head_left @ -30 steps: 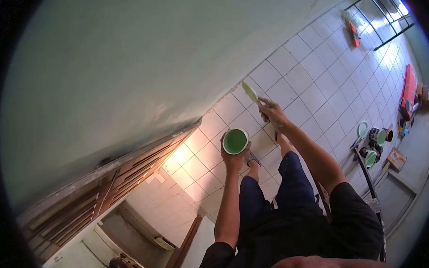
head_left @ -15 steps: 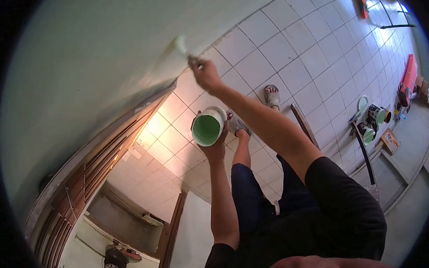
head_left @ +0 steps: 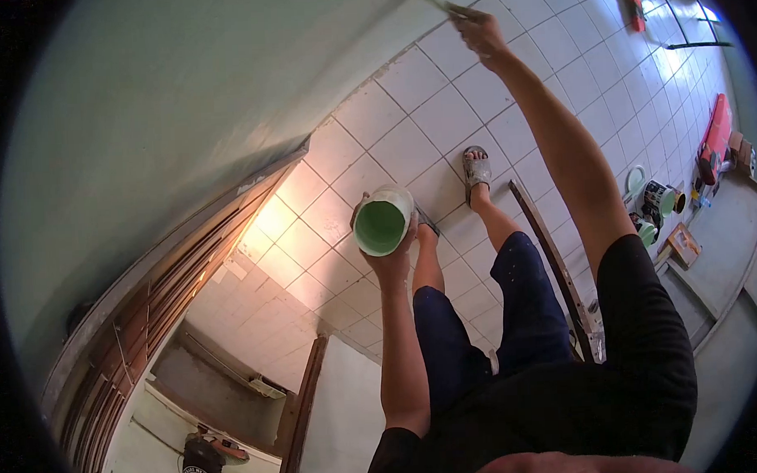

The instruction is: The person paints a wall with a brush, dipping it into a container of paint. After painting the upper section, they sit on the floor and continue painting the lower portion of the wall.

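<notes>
My left hand (head_left: 389, 257) is wrapped around a white paint pot (head_left: 401, 201), tilted so that its opening faces me. Light green paint (head_left: 380, 228) coats the inside. Up at the top of the view, my right hand (head_left: 482, 37) grips the handle of a paintbrush (head_left: 462, 12). The brush's pale green bristle end is slightly blurred and lies against or very close to the pale green wall (head_left: 223, 75); contact is hard to make out.
White floor tiles (head_left: 416, 118) stretch below. A long dark bar (head_left: 550, 268) stands beside my leg. Paint cans (head_left: 661, 197), a picture frame (head_left: 684, 247) and a red object (head_left: 714, 141) are at the right. Lower left, another person (head_left: 201, 464) shows past a wooden louvred frame (head_left: 124, 354).
My right hand has swept the paintbrush up and to the right along the wall. My left hand and the paint pot have shifted slightly right. More of my legs shows.
</notes>
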Action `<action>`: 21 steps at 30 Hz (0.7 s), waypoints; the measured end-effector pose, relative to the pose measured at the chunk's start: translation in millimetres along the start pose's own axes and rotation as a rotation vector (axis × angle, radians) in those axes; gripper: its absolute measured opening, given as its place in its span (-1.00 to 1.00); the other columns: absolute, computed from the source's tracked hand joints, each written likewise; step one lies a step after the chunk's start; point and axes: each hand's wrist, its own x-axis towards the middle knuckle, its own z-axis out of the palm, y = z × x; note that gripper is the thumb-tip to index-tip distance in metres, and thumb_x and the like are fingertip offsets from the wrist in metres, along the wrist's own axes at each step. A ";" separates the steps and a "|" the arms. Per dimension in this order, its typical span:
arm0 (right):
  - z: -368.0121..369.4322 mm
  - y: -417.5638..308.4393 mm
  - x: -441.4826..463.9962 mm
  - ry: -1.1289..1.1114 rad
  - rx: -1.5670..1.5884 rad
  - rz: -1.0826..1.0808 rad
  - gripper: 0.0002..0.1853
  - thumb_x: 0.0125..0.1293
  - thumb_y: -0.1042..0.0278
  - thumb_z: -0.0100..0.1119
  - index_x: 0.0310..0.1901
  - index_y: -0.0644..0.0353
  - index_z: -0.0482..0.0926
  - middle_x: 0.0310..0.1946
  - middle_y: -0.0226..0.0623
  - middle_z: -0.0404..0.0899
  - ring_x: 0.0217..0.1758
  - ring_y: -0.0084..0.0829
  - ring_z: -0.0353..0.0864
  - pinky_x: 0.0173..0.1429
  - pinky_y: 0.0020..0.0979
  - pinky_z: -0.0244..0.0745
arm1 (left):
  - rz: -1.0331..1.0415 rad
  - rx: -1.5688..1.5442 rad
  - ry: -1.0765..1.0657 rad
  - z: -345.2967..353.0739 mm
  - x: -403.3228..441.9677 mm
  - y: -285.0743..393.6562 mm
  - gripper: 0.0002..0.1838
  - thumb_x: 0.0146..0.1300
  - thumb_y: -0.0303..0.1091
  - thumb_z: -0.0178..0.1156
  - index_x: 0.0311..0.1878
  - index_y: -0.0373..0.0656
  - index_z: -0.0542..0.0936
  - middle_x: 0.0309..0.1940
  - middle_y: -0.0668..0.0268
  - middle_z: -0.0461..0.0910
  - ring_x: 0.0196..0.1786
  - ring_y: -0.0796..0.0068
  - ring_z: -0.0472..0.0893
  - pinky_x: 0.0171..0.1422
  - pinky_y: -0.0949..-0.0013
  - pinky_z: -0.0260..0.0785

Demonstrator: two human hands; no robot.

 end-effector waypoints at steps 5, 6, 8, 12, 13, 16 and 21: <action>40.5 7.9 -12.9 0.348 0.435 -0.015 -0.78 0.48 0.30 0.26 -0.04 0.26 0.74 -0.50 -0.53 0.48 -0.60 -0.68 0.29 -0.55 -0.53 0.17 | 0.059 0.029 0.013 -3.5 -3.2 -0.9 0.00 -0.05 -0.44 0.69 0.44 -0.24 0.29 0.47 0.07 0.37 0.44 0.21 0.45 0.53 0.15 0.36; 67.3 15.1 -16.0 0.342 0.335 -0.021 -0.74 0.48 0.22 0.26 -0.03 0.24 0.72 -0.53 -0.54 0.45 -0.60 -0.69 0.28 -0.58 -0.53 0.17 | 0.058 0.029 0.014 -6.5 -6.4 -1.5 0.00 -0.05 -0.44 0.69 0.44 -0.24 0.29 0.47 0.07 0.37 0.44 0.21 0.45 0.53 0.15 0.36; 140.6 14.7 -48.2 0.324 0.202 0.076 -0.64 0.46 -0.01 0.32 -0.25 0.16 0.71 -0.63 -0.53 0.40 -0.64 -0.63 0.28 -0.57 -0.45 0.19 | 0.039 0.025 0.033 -13.9 -15.1 -3.3 -0.03 0.04 -0.41 0.64 0.49 -0.29 0.29 0.45 0.13 0.38 0.43 0.28 0.43 0.53 0.16 0.36; 226.3 23.3 -142.0 -0.045 -0.073 0.047 -0.55 0.50 0.09 0.29 0.22 0.28 0.68 -0.17 -0.18 0.81 -0.09 -0.45 0.63 0.09 -0.32 0.53 | -0.028 0.091 0.087 -27.1 -36.5 7.1 -0.02 0.05 -0.40 0.64 0.50 -0.28 0.27 0.49 0.14 0.35 0.46 0.25 0.41 0.55 0.15 0.35; 232.6 26.3 -158.8 -0.176 -0.045 0.018 -0.60 0.54 0.16 0.26 0.25 0.22 0.67 -0.05 -0.13 0.80 -0.04 -0.47 0.62 0.11 -0.32 0.52 | -0.012 0.094 0.112 -30.5 -42.1 3.8 0.00 0.01 -0.39 0.66 0.48 -0.25 0.27 0.47 0.12 0.36 0.45 0.22 0.42 0.56 0.14 0.33; 219.3 8.2 -162.5 -0.405 -0.141 0.079 -0.62 0.56 0.22 0.22 0.27 0.22 0.66 0.12 -0.10 0.76 0.08 -0.43 0.66 0.23 -0.32 0.53 | -0.022 0.120 0.159 -39.5 -57.7 1.3 0.01 -0.02 -0.36 0.68 0.46 -0.22 0.28 0.44 0.10 0.37 0.44 0.19 0.42 0.57 0.14 0.28; 122.8 0.8 -61.4 -0.130 -0.084 -0.063 -0.65 0.46 0.34 0.30 0.22 0.22 0.71 -0.09 -0.44 0.74 -0.24 -0.66 0.55 -0.16 -0.52 0.51 | -0.025 0.138 0.172 -42.4 -67.1 -1.0 -0.01 0.00 -0.33 0.68 0.46 -0.22 0.29 0.43 0.10 0.37 0.45 0.18 0.41 0.56 0.14 0.28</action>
